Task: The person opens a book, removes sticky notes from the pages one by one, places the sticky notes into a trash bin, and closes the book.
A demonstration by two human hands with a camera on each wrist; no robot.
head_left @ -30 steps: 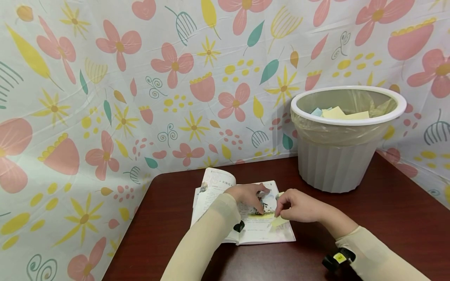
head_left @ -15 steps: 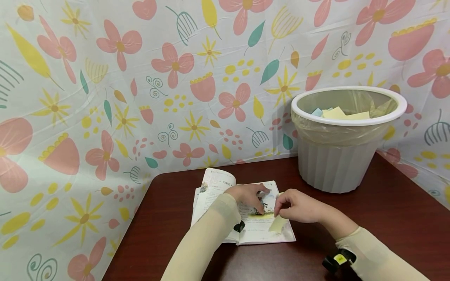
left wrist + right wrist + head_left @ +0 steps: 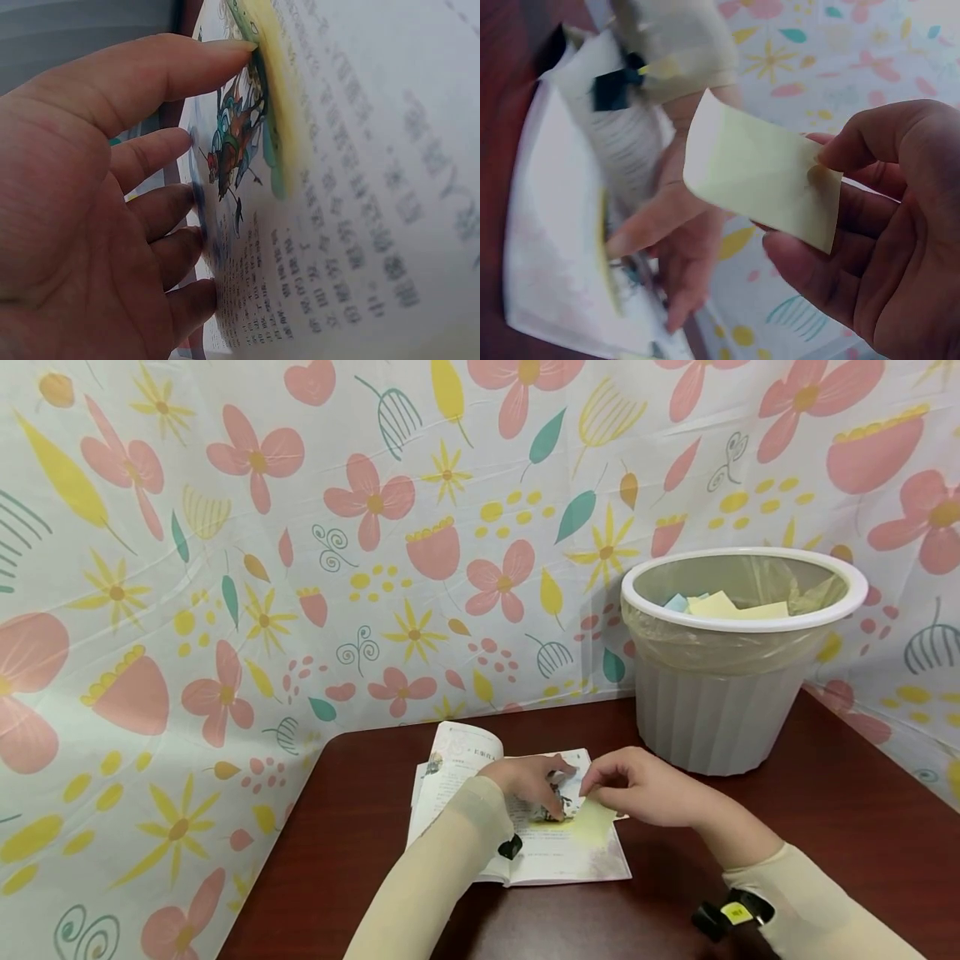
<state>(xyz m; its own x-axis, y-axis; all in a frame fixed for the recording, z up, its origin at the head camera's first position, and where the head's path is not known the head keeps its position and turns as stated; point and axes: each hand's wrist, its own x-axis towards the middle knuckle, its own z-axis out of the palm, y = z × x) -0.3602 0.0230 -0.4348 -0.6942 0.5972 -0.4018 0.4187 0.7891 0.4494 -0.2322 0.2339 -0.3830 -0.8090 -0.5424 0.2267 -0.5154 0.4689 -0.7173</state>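
Observation:
An open book [image 3: 546, 863] lies on the table, with printed text and a small coloured picture on its right page. My left hand [image 3: 529, 778] rests on that page, fingers spread; in the left wrist view its thumb and fingertips touch the paper around the picture [image 3: 236, 139]. With thumb and fingers my right hand [image 3: 654, 789] pinches a pale yellow sticky note [image 3: 761, 165] by one end. The note is lifted off the page, and its far end curls slightly in the right wrist view. The right hand hovers over the book's right edge.
A grey waste bin [image 3: 712, 714] with a white rim and clear liner stands at the back right of the dark red table [image 3: 750, 827]. Yellow and blue paper notes [image 3: 716, 605] lie inside it. A flower-patterned cloth [image 3: 300, 568] hangs behind the table.
The right hand has moved up and slightly right, peeling the sticky note away from the page. The left hand has stayed in place on the book.

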